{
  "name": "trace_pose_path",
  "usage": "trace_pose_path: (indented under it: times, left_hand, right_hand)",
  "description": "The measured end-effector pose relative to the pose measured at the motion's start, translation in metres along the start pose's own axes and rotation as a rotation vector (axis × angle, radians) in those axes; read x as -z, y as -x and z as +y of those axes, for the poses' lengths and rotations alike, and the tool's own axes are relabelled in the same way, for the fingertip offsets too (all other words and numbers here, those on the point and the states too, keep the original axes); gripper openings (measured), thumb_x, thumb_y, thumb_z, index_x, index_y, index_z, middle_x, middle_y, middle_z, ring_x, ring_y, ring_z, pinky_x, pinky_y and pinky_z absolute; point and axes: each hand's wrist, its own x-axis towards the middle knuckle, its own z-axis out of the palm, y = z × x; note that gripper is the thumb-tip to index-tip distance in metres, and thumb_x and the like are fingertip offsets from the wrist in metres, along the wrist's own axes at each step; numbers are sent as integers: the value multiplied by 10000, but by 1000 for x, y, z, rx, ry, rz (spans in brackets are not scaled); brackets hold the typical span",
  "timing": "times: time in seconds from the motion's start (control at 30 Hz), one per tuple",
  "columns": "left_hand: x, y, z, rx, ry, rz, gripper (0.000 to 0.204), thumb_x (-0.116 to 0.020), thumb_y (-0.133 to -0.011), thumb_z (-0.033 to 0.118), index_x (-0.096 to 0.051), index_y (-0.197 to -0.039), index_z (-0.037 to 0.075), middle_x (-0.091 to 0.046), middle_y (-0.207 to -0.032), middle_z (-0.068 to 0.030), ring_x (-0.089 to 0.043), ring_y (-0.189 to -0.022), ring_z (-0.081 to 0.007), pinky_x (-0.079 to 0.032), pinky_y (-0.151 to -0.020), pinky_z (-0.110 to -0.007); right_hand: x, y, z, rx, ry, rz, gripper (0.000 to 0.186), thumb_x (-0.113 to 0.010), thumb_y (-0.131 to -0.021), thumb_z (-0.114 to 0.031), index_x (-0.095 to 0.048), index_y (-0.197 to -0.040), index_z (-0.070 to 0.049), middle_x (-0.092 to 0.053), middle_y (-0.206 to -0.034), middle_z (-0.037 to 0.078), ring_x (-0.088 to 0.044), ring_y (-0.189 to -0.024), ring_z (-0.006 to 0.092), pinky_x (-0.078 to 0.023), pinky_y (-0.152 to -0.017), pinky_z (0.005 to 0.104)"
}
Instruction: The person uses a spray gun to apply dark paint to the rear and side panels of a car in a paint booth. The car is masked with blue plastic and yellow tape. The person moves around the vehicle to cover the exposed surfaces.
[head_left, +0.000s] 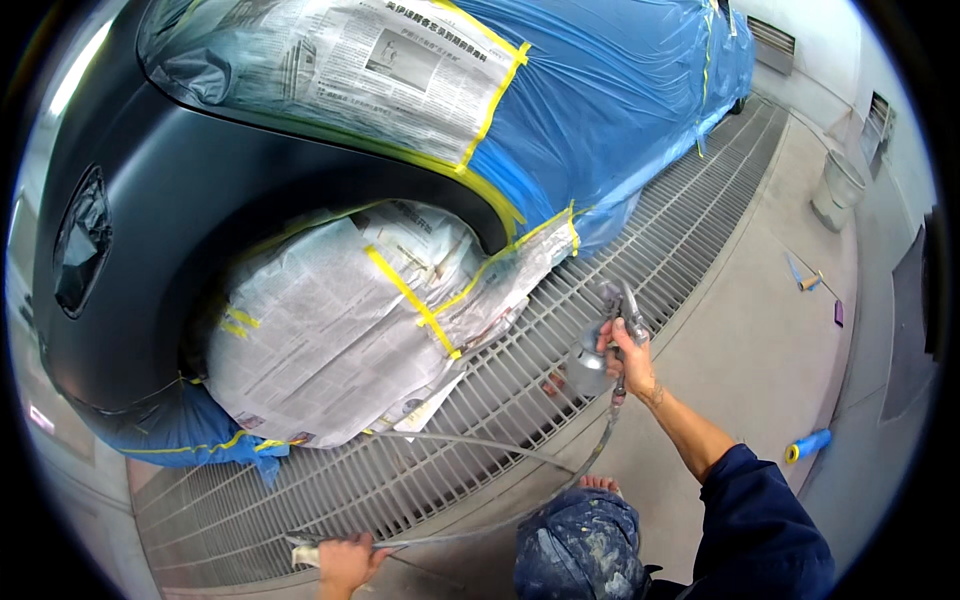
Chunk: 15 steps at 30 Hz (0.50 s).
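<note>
My right hand (pixel 628 362) is closed round the handle of a spray gun (pixel 587 365), whose silver cup hangs over the floor grating. From the gun's handle an air hose (pixel 485 535) drops and loops across toward my left side. My left hand (pixel 348 562), low in the picture, grips this hose. Something pale and small (pixel 305 553) sticks out beside its fingers; its kind I cannot make out. To the left stands a car's dark matte rear fender (pixel 105 240), apart from the gun. Newspaper (pixel 310 340) held with yellow tape covers its wheel.
Blue plastic sheeting (pixel 610 110) wraps the car's far part, and newspaper (pixel 380 75) masks a window. A metal floor grating (pixel 690 240) runs alongside. Toward the right wall are a bucket (pixel 838 190), a small roll (pixel 810 283) and a blue roll (pixel 808 446).
</note>
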Motion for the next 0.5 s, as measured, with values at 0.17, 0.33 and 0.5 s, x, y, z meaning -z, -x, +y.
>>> trace_pose_path:
  times: [0.17, 0.33, 0.5]
  left_hand:
    - [95, 76, -14, 342, -39, -294, 463, -609, -899, 381, -569, -1229, 59, -687, -982, -216, -676, -804, -358, -536, -654, -467]
    - [102, 125, -38, 527, -51, -155, 469, -594, -898, 388, -563, -1233, 61, -669, -938, -241, -656, -711, -417, -519, -608, -526]
    - [90, 162, -51, 628, -3, -34, 403, -583, -909, 350, -594, -1164, 37, -666, -892, -253, -645, -717, -449, -511, -617, -539]
  right_hand:
    - [-38, 24, -19, -190, -333, -269, 514, -423, -984, -592, -532, -997, -89, -583, -834, 84, -322, -429, 66, -305, -409, 243]
    - [-79, 32, -27, -173, -679, -517, 555, -323, -1004, -611, -521, -987, -93, -584, -837, 72, -301, -424, 57, -299, -426, 242]
    - [-95, 18, 16, -329, -849, -125, 540, -455, -930, -678, -506, -769, -165, -407, -586, -41, -311, -409, 62, -274, -403, 252]
